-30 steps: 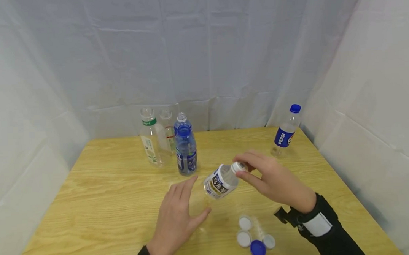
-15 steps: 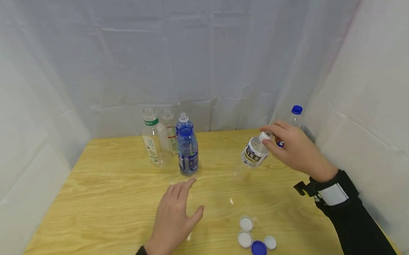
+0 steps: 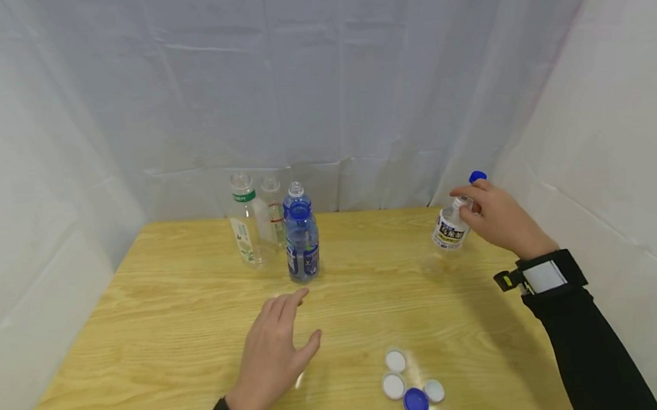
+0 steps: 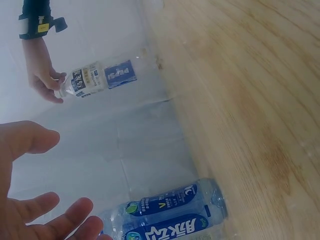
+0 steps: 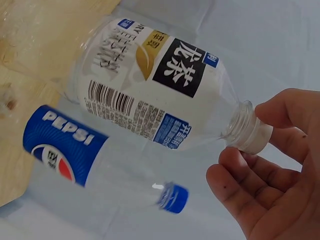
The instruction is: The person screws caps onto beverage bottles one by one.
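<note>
We have a clear bottle with a white label, and it is on the right side, toward the back of the table. Its cap end points up. We can't tell if its bottom touches the wood. Our right hand pinches its white cap between the thumb and fingers. Just beside it is a Pepsi bottle with a blue top. In the head view, our hand and the first bottle hide most of it.

Our left hand holds nothing. Its fingers are spread and loose, near the front of the table. Past its fingertips, two blue bottles stand one behind the other, a front one and a back one. To their left are a clear bottle with a green band and a clear bottle with red lines. Down in front, three white caps and a flat blue cap lie close together. Pale sheets hang all around.
</note>
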